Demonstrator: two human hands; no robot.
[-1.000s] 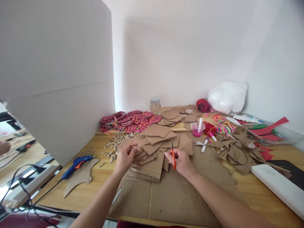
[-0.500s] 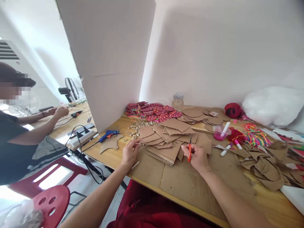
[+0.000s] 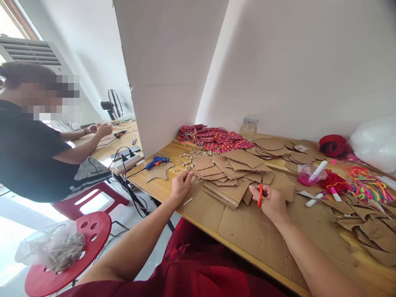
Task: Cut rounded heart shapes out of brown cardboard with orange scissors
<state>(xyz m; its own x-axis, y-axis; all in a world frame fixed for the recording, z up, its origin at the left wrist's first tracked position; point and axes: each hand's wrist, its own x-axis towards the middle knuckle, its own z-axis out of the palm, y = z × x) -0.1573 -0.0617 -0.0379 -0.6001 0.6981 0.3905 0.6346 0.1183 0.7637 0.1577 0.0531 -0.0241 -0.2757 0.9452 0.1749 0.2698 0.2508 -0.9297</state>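
My right hand (image 3: 272, 202) is closed around the orange handles of a pair of scissors (image 3: 260, 190), blades pointing away from me, beside a stack of cut brown cardboard pieces (image 3: 230, 175). My left hand (image 3: 181, 185) rests at the left edge of that stack, fingers curled and touching a small cardboard piece (image 3: 202, 162); whether it grips anything I cannot make out. Both hands lie over a large flat cardboard sheet (image 3: 244, 222) on the wooden table (image 3: 157, 187).
A blue glue gun (image 3: 156, 161) lies left of the stack. Red patterned pieces (image 3: 213, 138), a glass jar (image 3: 249, 126), cardboard circles (image 3: 272, 145), a pink cup (image 3: 306, 175), coloured cords (image 3: 366, 185) and scraps (image 3: 365, 222) fill the back. A person in black (image 3: 27, 144) works at left, beside red stools (image 3: 71, 243).
My view has swung left, bringing the neighbouring person, the red stools and the floor into sight. Both hands stay at the cardboard stack, the right still holding the scissors.
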